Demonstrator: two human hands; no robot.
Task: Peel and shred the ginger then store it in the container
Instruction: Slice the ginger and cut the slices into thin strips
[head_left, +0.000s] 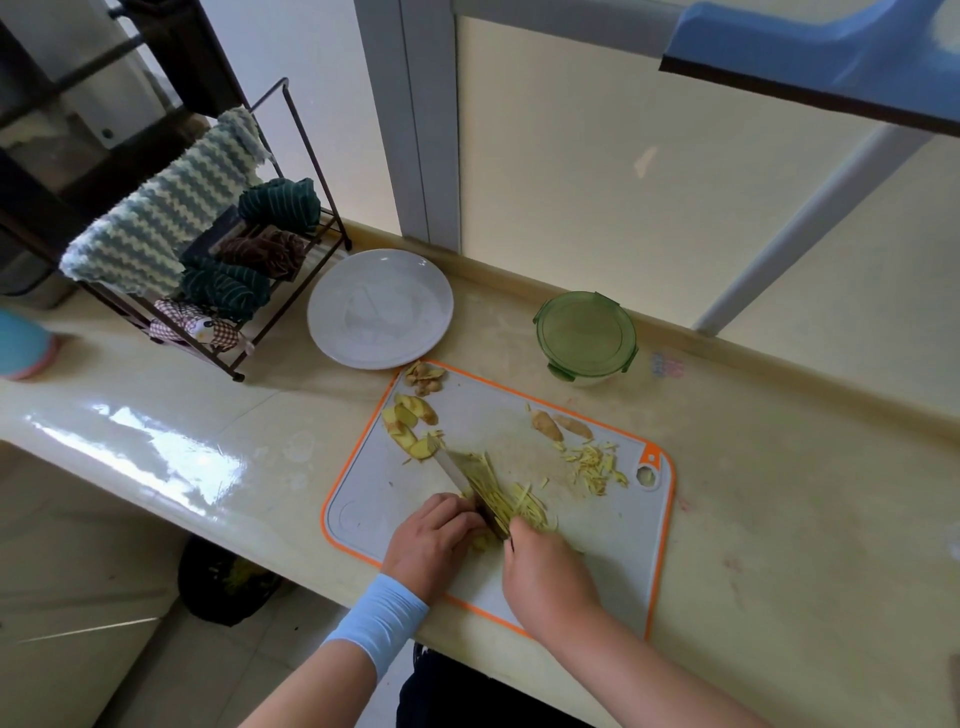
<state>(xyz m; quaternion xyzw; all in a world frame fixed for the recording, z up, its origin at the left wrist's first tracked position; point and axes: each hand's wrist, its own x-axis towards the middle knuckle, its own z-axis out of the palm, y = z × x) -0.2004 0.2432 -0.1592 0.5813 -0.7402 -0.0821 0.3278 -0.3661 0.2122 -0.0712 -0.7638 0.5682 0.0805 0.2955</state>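
A grey cutting board with an orange rim (613, 540) lies on the counter. My right hand (545, 571) grips the handle of a knife (462, 478) whose blade runs across the board. My left hand (431, 540), fingers curled, holds down a piece of ginger beside the blade. Fresh ginger shreds (519, 506) lie along the blade, and another shred pile (595, 465) sits near the board's hanging hole. Ginger slices (408, 423) and peel scraps (425, 376) lie at the board's far left, with two ginger pieces (561, 426) farther right. The green-lidded container (586, 335) stands closed behind the board.
A white plate (379, 309) sits left of the container. A black wire rack (208, 260) with folded cloths stands at the back left. A window frame rises behind the counter. Below the counter edge is a dark bin (223, 582).
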